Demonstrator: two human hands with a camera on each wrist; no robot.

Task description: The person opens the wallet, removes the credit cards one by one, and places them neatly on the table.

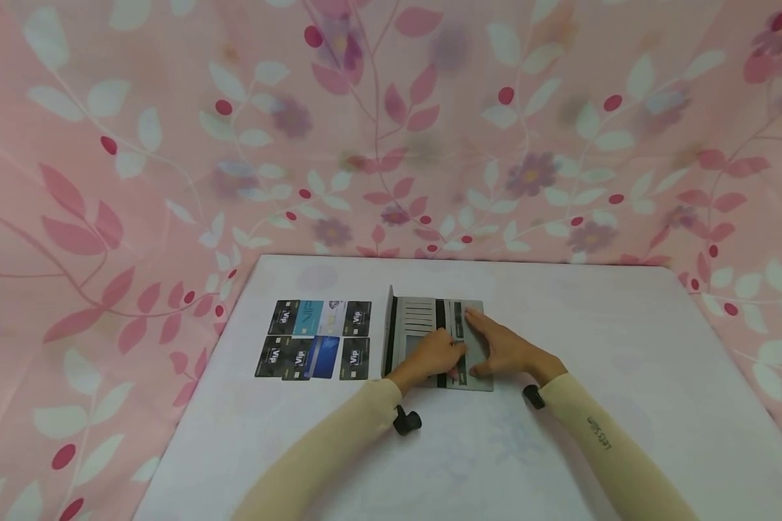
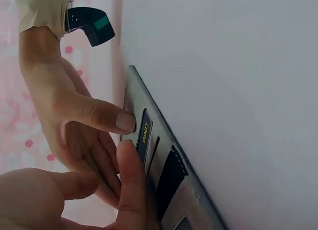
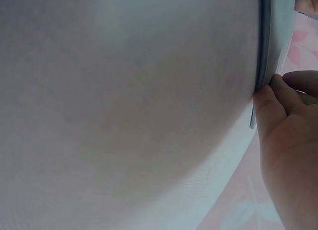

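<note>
A grey card wallet lies spread flat on the table, its left edge flap standing up. Rows of slots and dark bands run across its inside. On its right panel, dark strips with yellow lettering look like edges of inserted black cards. My left hand is over the wallet's middle; in the left wrist view its straight finger touches the panel beside the strips. My right hand spreads over the wallet's right edge, with the thumb resting near the lower corner. Palms hide part of the panel.
Left of the wallet lie two rows of cards: black Vip cards, a light blue card, a whitish card and a dark blue card. A white cloth covers the table. A pink floral curtain hangs behind.
</note>
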